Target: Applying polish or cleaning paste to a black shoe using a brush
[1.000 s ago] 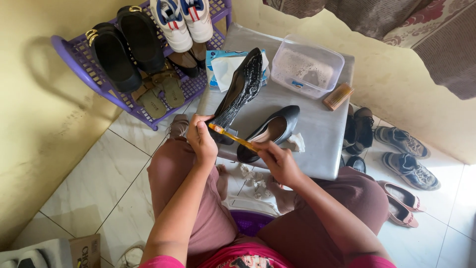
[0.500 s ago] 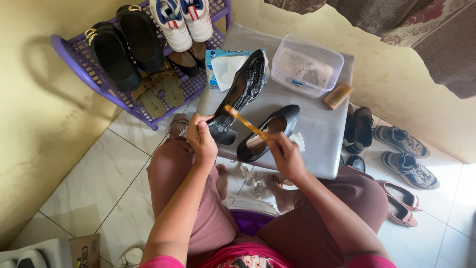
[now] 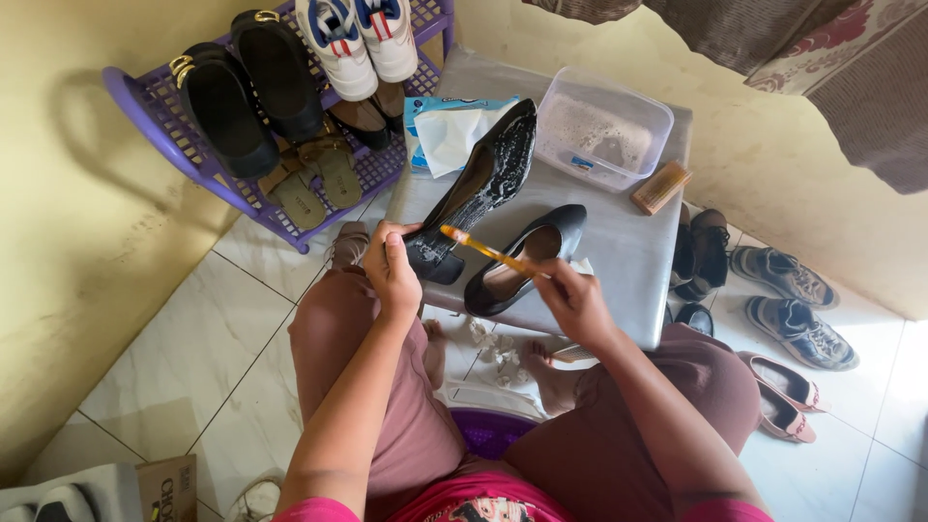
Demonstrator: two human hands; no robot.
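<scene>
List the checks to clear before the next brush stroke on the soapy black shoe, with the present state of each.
1. Left hand grips the soapy black shoe at its heel end: ok.
2. Right hand holds the orange toothbrush: ok.
3. Brush head touching the shoe: cannot tell.
4. Clear tub of soapy water upright on the grey table: ok.
5. Second black shoe lies under the brush handle, close to the stroke: not ok.
</scene>
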